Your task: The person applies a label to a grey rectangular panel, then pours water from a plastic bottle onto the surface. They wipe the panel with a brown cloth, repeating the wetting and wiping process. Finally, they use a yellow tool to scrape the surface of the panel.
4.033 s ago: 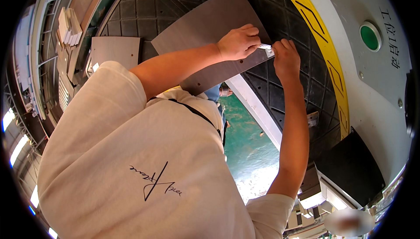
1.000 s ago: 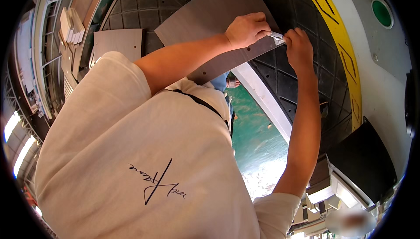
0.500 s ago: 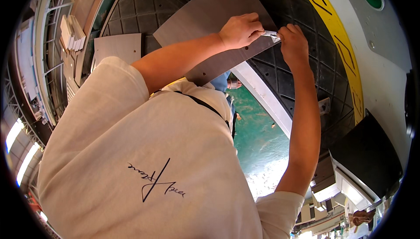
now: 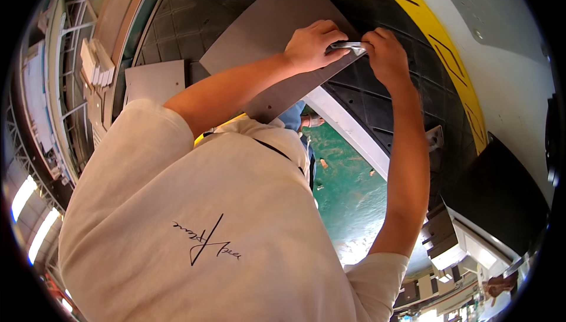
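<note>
Head view: at left I see a small board lying on the black table. Near it, a large board lies on the same table, its right corner under a silver piece. The fingers of the left hand grasp the left end of this piece, above the large board; those of the right hand pinch its right end. Whether the piece touches the board, I cannot tell. Farther right is a yellow band.

White glare on green floor
</note>
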### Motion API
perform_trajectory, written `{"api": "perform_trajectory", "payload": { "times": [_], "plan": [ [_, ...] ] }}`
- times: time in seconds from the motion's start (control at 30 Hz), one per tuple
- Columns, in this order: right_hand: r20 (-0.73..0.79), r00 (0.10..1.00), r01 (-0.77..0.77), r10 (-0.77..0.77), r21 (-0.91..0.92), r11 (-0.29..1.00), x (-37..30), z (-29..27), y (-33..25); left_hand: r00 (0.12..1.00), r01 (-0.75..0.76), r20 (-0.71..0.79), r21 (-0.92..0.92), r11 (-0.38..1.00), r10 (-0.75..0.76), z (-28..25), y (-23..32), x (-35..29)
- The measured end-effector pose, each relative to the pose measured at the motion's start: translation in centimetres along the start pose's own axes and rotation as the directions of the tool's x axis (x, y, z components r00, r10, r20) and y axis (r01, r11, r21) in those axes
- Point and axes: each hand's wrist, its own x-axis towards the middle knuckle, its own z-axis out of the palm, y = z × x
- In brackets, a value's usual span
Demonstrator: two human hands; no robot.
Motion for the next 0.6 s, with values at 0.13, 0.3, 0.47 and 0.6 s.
{"api": "perform_trajectory", "payload": {
  "times": [0.13,0.3,0.47,0.6],
  "plan": [
    [-0.043,0.984,-0.162,0.175,0.216,0.963,-0.4,0.6,0.2,0.977,0.062,0.193,0.143,0.988,-0.089,0.1,2.6,-1.5],
    [-0.112,0.951,-0.244,0.287,0.293,0.924,-1.3,1.2,-0.2,0.979,0.032,0.184,0.301,0.953,-0.091,0.4,3.6,-2.2],
    [-0.149,0.949,-0.227,0.276,0.282,0.932,-1.3,1.1,-0.1,0.989,-0.007,0.142,0.264,0.964,-0.032,-0.2,2.9,-1.5],
    [-0.105,0.958,-0.235,0.267,0.248,0.940,-0.6,0.4,0.8,1.000,-0.005,0.025,0.200,0.980,0.000,0.4,2.2,0.9]
  ]
}}
